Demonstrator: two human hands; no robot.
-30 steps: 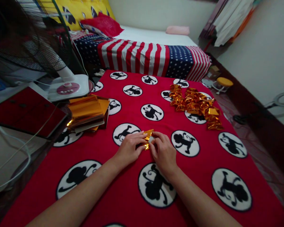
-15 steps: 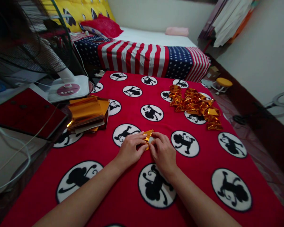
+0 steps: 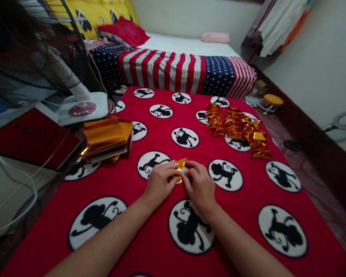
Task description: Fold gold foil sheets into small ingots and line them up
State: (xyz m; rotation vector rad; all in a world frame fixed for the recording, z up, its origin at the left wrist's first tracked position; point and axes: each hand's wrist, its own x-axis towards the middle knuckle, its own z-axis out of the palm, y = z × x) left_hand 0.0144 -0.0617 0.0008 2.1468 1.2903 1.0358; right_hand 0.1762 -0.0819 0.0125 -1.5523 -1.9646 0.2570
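Red cloth (image 3: pixel 249 197) printed with monkey medallions covers the worktop, and beyond its far edge stands 1 bed (image 3: pixel 187 42) with 1 red pillow (image 3: pixel 127 31) and 1 pink pillow (image 3: pixel 215 37). Near the middle of the cloth, 2 hands share 1 gold piece (image 3: pixel 181 163): the left hand (image 3: pixel 160 182) grips its left side between thumb and fingers, and the right hand (image 3: pixel 200 186) pinches its right edge. Holding it from opposite sides, low over the cloth, probably keeps the small, slippery foil steady and its creases pressed.

To the left lies 1 stack of gold sheets (image 3: pixel 103 134), likely set there for easy reach; its layers overlap too closely to count. To the far right sits 1 group of folded gold pieces (image 3: pixel 236 129), well apart from the stack, perhaps so the shapes escape crushing. They crowd together, so I cannot give an exact number. Beside the stack is 1 fan (image 3: pixel 96 105).
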